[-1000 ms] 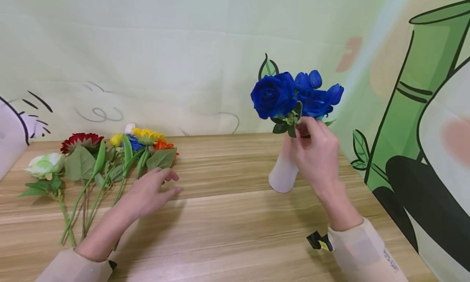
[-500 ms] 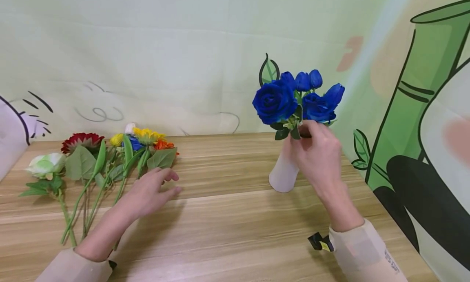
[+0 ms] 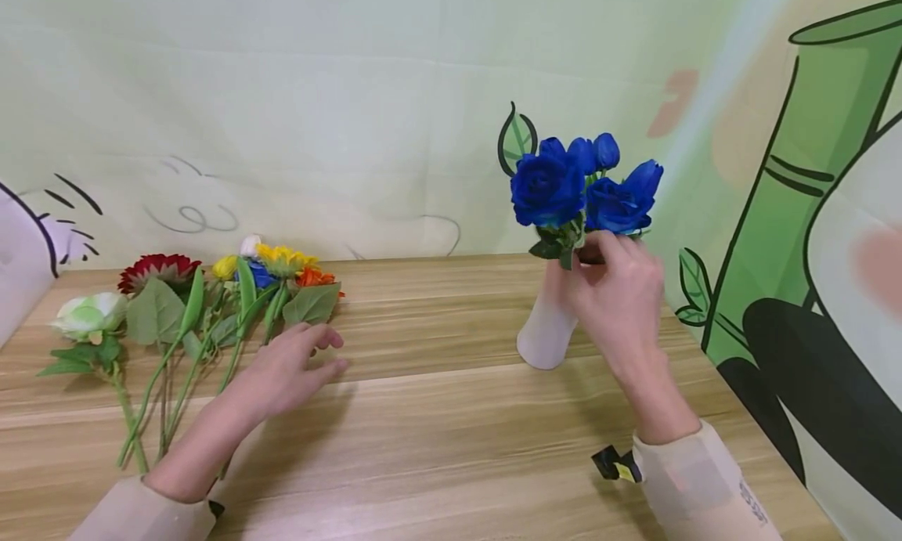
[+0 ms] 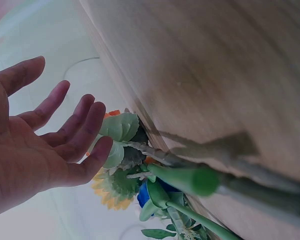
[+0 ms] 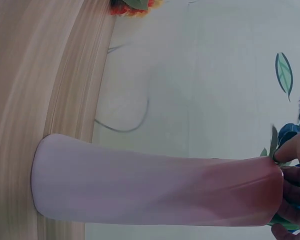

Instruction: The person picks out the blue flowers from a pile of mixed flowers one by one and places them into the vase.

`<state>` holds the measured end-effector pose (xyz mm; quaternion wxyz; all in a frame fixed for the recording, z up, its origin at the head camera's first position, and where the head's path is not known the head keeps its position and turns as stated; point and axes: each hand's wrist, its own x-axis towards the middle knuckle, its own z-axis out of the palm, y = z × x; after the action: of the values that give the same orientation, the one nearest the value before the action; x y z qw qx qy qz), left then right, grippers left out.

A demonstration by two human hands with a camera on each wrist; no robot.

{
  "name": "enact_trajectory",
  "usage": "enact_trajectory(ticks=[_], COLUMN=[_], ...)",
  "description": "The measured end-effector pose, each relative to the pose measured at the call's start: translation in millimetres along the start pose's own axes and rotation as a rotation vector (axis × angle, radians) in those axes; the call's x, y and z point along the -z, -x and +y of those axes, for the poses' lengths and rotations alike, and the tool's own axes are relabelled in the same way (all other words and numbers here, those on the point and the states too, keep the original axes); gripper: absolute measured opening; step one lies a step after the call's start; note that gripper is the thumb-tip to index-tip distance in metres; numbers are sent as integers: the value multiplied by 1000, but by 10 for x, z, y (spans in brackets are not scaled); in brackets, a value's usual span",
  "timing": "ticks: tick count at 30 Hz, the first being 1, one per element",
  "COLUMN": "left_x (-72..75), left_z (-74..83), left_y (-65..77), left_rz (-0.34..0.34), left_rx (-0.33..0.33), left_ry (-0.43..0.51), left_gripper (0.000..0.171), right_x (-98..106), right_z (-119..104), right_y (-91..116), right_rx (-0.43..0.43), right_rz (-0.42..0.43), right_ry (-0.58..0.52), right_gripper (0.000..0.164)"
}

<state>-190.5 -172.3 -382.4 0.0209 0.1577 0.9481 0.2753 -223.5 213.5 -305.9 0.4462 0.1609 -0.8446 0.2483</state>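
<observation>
A pale vase (image 3: 546, 330), white below and pinkish toward its mouth, stands upright at the right of the table. Several blue roses (image 3: 548, 187) rise above its mouth in the head view. My right hand (image 3: 615, 290) is at the mouth, its curled fingers and thumb pinching the front blue rose just under the bloom; the stem is hidden. In the right wrist view, fingertips touch green leaves beside the vase's rim (image 5: 277, 187). My left hand (image 3: 292, 369) is held loosely over the table beside the loose flowers, fingers relaxed and holding nothing.
Loose artificial flowers lie at the left: a white rose (image 3: 88, 315), a dark red bloom (image 3: 158, 273), a yellow sunflower (image 3: 285, 261) and an orange flower (image 3: 313, 278). A printed cloth (image 3: 395, 118) hangs behind the wooden table (image 3: 423, 439).
The front blue rose has shifted right, closer to the other blooms, and now stands more upright. My right hand has moved slightly right with it. The left hand has stayed in place.
</observation>
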Motion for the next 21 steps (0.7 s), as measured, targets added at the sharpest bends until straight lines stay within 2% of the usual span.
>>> enact_trajectory(ticks=[4,9,15,18,21], left_x=[-7,-9,-3,1,2], left_z=[-5,-2,-3,-6,-6], left_y=[-10,-17,-16,-12,-10], left_rz=[-5,-8,-11,-10,-8], left_rx=[2,-2,-8,-3,1], left_ry=[-1,0,5,6,6], left_gripper=[32,32,33,33,33], right_x=[7,11,20,16,2], right_z=[1,-28,-99,-147,-188], right_y=[18,23,-11,-42,-71], right_rx=[-21,-5,45,93,147], right_rz=[-9,19,115,152,168], right_ry=[-19,-36,-53,-73,-97], right_gripper=[21,24,39,49,51])
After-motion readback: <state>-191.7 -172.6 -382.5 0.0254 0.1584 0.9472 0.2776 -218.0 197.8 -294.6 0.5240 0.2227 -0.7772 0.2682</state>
